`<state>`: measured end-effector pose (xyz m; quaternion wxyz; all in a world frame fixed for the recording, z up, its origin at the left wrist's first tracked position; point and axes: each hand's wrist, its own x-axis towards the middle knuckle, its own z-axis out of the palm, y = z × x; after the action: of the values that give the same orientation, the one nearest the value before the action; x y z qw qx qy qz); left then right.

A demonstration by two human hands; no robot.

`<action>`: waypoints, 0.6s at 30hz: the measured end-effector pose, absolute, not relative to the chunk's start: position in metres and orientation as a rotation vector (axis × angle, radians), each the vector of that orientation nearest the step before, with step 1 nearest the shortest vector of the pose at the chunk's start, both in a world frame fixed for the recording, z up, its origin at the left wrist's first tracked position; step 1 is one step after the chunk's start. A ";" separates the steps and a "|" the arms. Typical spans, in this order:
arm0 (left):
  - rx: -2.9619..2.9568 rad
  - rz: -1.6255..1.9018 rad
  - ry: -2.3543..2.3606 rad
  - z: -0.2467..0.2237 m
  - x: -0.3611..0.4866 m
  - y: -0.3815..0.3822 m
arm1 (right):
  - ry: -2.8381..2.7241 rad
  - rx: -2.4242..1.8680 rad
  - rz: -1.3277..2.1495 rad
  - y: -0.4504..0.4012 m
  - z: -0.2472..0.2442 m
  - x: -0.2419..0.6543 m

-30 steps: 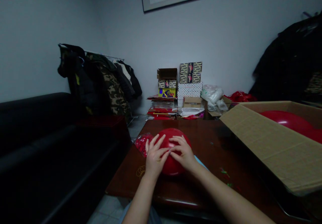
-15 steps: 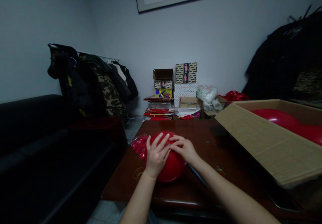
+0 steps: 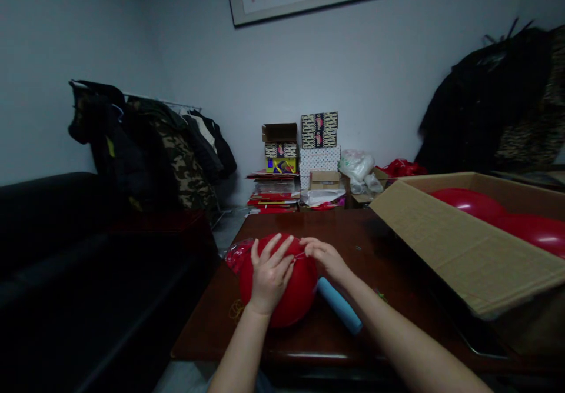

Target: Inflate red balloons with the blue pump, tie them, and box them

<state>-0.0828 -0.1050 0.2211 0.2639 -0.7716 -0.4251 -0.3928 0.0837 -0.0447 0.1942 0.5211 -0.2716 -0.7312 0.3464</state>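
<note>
A round, inflated red balloon (image 3: 291, 302) rests on the dark wooden table before me. My left hand (image 3: 270, 275) lies over its top, fingers spread, with the thumb pressed in close to the fingertips where the neck seems to be. Just right of it, my right hand (image 3: 324, 257) pinches the end of a thin strand (image 3: 299, 255), which looks like a rubber band and runs taut to the left hand. The knot or neck is mostly hidden by fingers. Beside the balloon lies a light-blue cylinder (image 3: 339, 306), partly behind my right forearm.
A clear bag of red pieces (image 3: 237, 255) lies behind the balloon; loose yellowish rubber bands (image 3: 236, 309) are at the left. An open cardboard box (image 3: 459, 246) holding red balloons (image 3: 525, 231) stands on the right. Stacked boxes (image 3: 320, 166) stand past the table, a black sofa (image 3: 97, 299) left.
My right hand has drawn slightly away from the left, and the strand between them now shows taut. The balloon has shifted a little left, uncovering the blue cylinder. The view has turned slightly right.
</note>
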 end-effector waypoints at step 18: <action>-2.002 -1.131 -1.121 0.269 -0.075 -0.122 | -1.936 -0.536 0.414 -0.059 0.254 0.118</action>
<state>-0.0748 -0.1218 0.2688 0.2878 -0.7495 -0.4198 -0.4234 0.1180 -0.0592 0.2543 0.5187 -0.2233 -0.8071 0.1725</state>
